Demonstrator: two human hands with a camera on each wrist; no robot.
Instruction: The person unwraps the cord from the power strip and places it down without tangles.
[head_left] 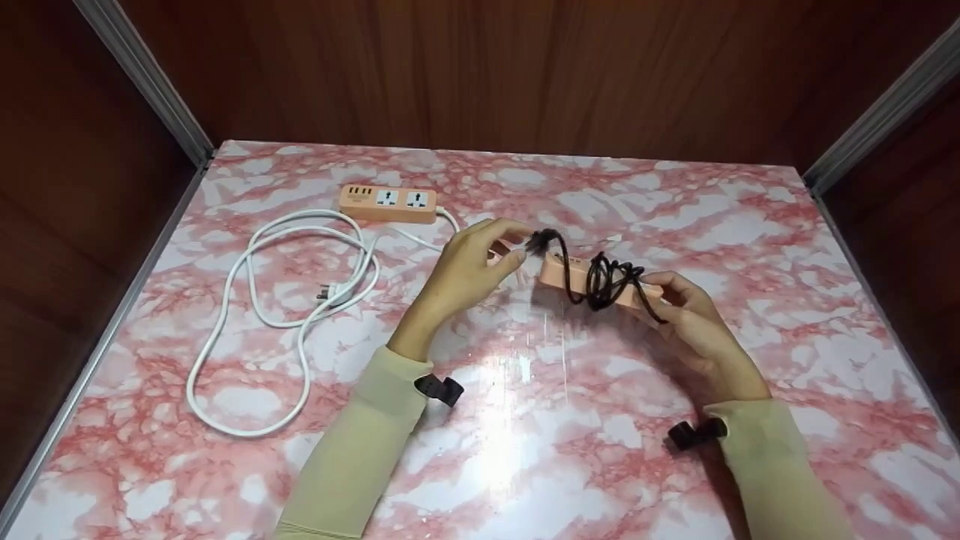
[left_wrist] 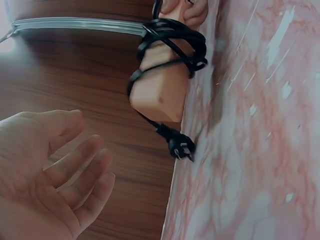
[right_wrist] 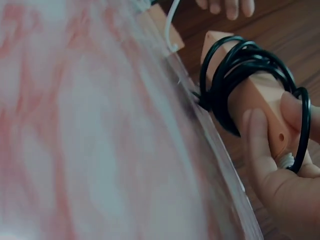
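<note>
My right hand (head_left: 701, 330) grips one end of an orange power strip (head_left: 555, 274), thumb and fingers on opposite sides in the right wrist view. A black cord (right_wrist: 245, 62) is wound in several turns around the strip's middle. Its plug (left_wrist: 181, 145) dangles past the far end, blurred in the head view. Near that plug is my left hand (head_left: 472, 262), its fingers loosely bent; the left wrist view shows a gap between the hand (left_wrist: 50, 175) and the plug, with nothing held.
Another orange power strip (head_left: 386, 214) lies at the back left of the marbled table (head_left: 600, 465). Its white cord (head_left: 225, 330) spreads in loose loops, the white plug (head_left: 330, 294) resting among them. Brown wooden panels (head_left: 480, 75) stand around the back and sides.
</note>
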